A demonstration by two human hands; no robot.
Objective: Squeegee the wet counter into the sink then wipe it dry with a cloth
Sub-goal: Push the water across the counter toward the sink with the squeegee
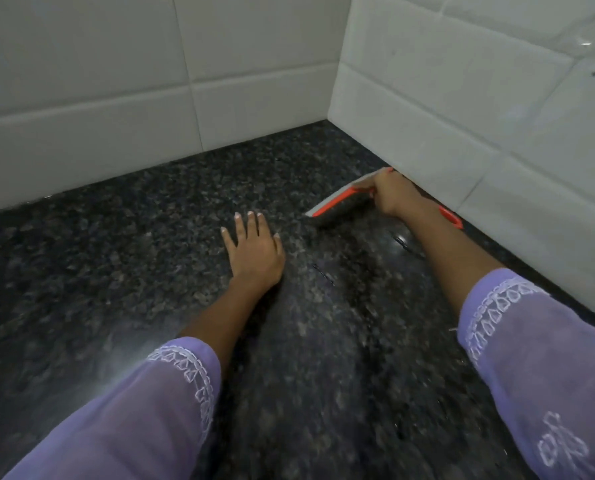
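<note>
squeegee (344,202) sits on the dark stone surface (116,271) close to the corner of the tiled wall (427,116), blade end touching the wall's foot. the right hand (391,195) has its grip wrapped around the orange handle; the left hand (252,247) lies flat and spread on the surface, farther from the wall, holding nothing. the tool looks light and stiff with a bendy rubber edge, best held at the handle. sink and cloth are out of view; wetness is hard to judge through blur.

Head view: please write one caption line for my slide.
Right hand draws an orange squeegee along the dark granite counter beside the tiled wall; left hand rests flat.
</note>
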